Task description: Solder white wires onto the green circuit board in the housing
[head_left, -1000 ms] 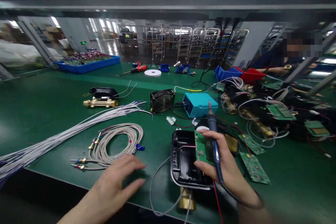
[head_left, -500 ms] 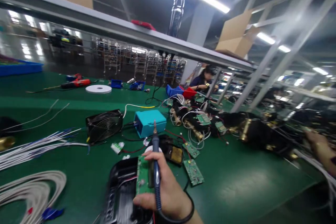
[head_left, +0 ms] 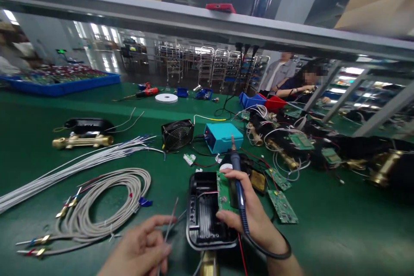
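Observation:
My right hand point(head_left: 255, 213) grips a green circuit board point(head_left: 224, 196) by its edges, with a soldering iron point(head_left: 238, 179) lying across the same hand, tip up. Below the board sits a black plastic housing point(head_left: 198, 236), open side up, with a brass fitting point(head_left: 208, 263) under its near end. Thin wires run between board and housing. To the left of the housing, my left hand point(head_left: 142, 246) pinches a thin grey wire point(head_left: 170, 226) between thumb and fingers.
A coiled grey cable bundle point(head_left: 93, 220) and white wires point(head_left: 87, 161) lie left. Behind stand a black fan point(head_left: 177, 135) and a turquoise box point(head_left: 223, 136). Loose circuit boards point(head_left: 282, 207) and brass-fitted units point(head_left: 386, 168) lie right. A shelf point(head_left: 194, 19) crosses above; people work beyond.
The view has swung left and levelled. My left hand has come into view with the grey wire. My right hand keeps the board and soldering iron. An arm at the far right has left view.

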`<action>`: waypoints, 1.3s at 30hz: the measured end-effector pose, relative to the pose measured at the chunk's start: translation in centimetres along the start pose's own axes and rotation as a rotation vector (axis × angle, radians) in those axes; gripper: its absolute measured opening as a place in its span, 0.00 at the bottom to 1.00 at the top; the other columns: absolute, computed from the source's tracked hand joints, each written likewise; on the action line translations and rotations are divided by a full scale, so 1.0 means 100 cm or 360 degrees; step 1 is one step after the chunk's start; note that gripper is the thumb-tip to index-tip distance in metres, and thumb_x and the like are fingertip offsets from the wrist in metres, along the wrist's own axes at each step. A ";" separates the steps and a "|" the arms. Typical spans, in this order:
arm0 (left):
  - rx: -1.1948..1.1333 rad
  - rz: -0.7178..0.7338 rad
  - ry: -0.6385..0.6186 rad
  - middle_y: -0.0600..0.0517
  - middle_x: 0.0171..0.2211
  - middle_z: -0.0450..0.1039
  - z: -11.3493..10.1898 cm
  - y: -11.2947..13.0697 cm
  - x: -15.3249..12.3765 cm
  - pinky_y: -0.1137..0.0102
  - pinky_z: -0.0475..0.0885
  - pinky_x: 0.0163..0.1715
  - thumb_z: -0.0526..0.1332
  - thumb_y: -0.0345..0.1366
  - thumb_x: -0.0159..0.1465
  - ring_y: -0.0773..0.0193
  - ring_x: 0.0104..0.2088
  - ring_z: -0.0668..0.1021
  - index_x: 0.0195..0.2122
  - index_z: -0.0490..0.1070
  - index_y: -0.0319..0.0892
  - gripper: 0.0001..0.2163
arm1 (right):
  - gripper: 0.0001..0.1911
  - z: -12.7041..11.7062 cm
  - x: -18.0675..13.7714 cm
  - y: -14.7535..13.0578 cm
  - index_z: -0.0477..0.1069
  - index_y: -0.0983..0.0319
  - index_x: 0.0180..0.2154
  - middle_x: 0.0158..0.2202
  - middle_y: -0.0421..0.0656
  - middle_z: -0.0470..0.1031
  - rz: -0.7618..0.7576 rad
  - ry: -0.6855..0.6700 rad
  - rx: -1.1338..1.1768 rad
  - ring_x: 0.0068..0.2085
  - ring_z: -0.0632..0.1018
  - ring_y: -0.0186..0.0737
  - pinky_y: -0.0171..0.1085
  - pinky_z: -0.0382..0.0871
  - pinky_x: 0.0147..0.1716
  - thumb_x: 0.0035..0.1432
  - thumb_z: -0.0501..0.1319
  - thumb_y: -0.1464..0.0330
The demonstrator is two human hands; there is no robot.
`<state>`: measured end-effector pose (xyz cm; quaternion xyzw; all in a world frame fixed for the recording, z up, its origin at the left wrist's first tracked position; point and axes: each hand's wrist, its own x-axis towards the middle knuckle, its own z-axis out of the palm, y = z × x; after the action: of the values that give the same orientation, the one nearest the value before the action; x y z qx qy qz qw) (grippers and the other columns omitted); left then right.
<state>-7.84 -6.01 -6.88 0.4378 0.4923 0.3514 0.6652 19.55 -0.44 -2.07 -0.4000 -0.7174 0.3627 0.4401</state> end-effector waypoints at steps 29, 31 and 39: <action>0.0235 0.0468 -0.0100 0.52 0.25 0.72 0.051 -0.035 0.028 0.79 0.65 0.16 0.54 0.56 0.66 0.72 0.17 0.69 0.40 0.72 0.40 0.22 | 0.29 0.001 0.001 0.000 0.59 0.53 0.53 0.58 0.47 0.64 -0.0003 0.0033 -0.0085 0.60 0.69 0.50 0.48 0.62 0.60 0.54 0.69 0.55; 0.0282 0.0497 0.0049 0.55 0.19 0.68 0.051 -0.031 0.028 0.78 0.65 0.17 0.56 0.53 0.66 0.71 0.16 0.70 0.34 0.74 0.40 0.20 | 0.29 0.001 0.001 -0.001 0.59 0.54 0.53 0.58 0.48 0.65 0.0006 0.0032 -0.0085 0.60 0.69 0.51 0.49 0.62 0.60 0.54 0.69 0.55; -0.0311 0.0263 0.0153 0.58 0.18 0.70 0.059 -0.014 0.035 0.78 0.65 0.13 0.70 0.51 0.53 0.72 0.13 0.70 0.31 0.65 0.41 0.20 | 0.29 0.000 0.001 -0.003 0.59 0.54 0.53 0.57 0.48 0.66 0.0003 0.0027 -0.0108 0.59 0.70 0.51 0.49 0.63 0.60 0.54 0.68 0.55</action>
<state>-1.15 -4.78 -8.57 0.3927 0.4492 0.4719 0.6491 19.47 -0.46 -1.76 -0.4185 -0.7251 0.3352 0.4321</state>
